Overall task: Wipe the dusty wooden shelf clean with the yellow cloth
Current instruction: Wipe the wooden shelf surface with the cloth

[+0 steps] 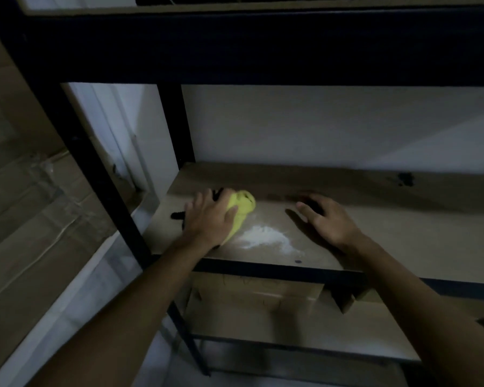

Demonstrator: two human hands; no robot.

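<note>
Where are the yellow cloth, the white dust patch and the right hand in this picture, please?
yellow cloth [243, 203]: head view, on its bunched top beyond the left hand.
white dust patch [263, 237]: head view, on its thick middle.
right hand [329, 219]: head view, on its back.

Left hand [207, 216] presses yellow cloth [242, 208] on shelf [389, 227] (beside white dust [263, 237]).

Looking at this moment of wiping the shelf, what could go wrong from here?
1. The white dust patch lies close to the front edge of the wooden shelf; a stroke toward the person may push it off onto the cardboard boxes below.
2. The left hand holds the yellow cloth bunched, so little fabric may touch the wood and smear dust.
3. The right hand rests on the shelf and may pick up dust.
</note>
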